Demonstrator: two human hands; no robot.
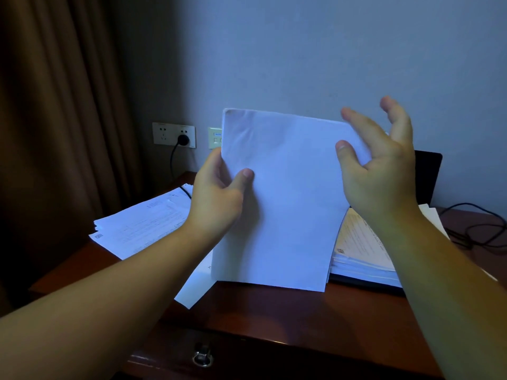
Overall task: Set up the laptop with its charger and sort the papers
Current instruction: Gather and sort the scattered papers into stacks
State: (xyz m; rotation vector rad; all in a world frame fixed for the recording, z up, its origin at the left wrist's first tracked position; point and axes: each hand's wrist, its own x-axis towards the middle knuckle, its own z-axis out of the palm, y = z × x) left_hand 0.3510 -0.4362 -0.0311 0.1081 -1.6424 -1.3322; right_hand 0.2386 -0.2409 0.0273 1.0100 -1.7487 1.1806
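Note:
A stack of white sheets (pixel 285 193) stands upright on its lower edge on the dark wooden desk (pixel 288 316). My left hand (pixel 219 193) grips the stack's left edge, thumb on the front. At the stack's upper right edge my right hand (pixel 381 160) is open, its fingers spread. Loose printed papers (pixel 145 218) lie at the left. Another pile of papers (pixel 362 248) rests on the right, on the laptop. The laptop's dark screen (pixel 428 176) shows behind my right hand. A black charger cable (pixel 477 229) coils at the right.
A wall socket (pixel 174 134) holds a black plug (pixel 183 139), its cord dropping to the desk. A white wall plate (pixel 214 137) sits beside it. A brown curtain (pixel 60 119) hangs at the left. A drawer with a metal ring pull (pixel 202 357) is below the desk edge.

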